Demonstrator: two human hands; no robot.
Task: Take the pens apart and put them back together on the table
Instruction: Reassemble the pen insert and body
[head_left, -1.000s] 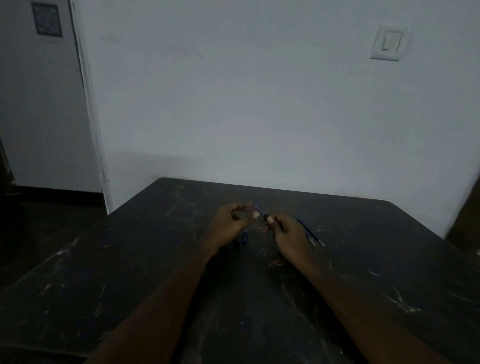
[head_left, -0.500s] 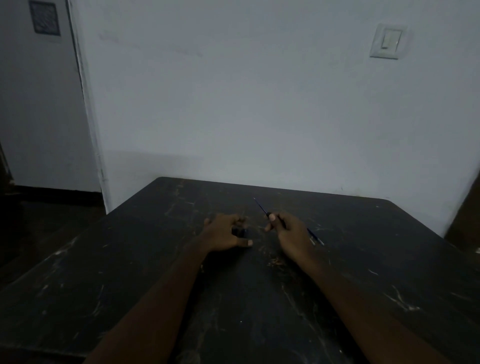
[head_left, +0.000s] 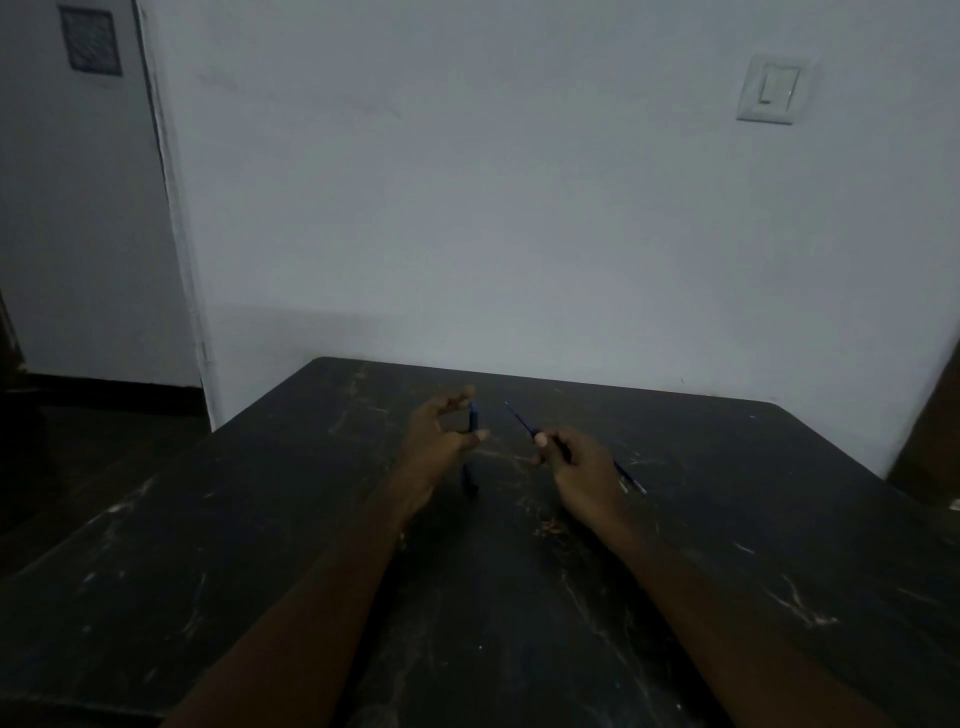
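My left hand (head_left: 441, 441) pinches a short dark blue pen part (head_left: 474, 418) between thumb and fingertips, held upright above the table. My right hand (head_left: 576, 462) grips a thin pen refill (head_left: 519, 418) whose tip points up and to the left, toward the left hand. A small gap separates the two parts. Another dark pen piece (head_left: 469, 480) lies on the black table (head_left: 260, 545) just below my left hand. A blue pen (head_left: 629, 477) lies on the table behind my right hand, partly hidden by it.
The black table is scratched and stands against a white wall. Its far edge (head_left: 545, 376) is close beyond my hands. A light switch (head_left: 772, 93) sits high on the wall at the right. A doorway and dark floor lie to the left.
My left hand went down to the table, then rose holding the short blue pen part. My right hand stayed roughly in place with the refill.
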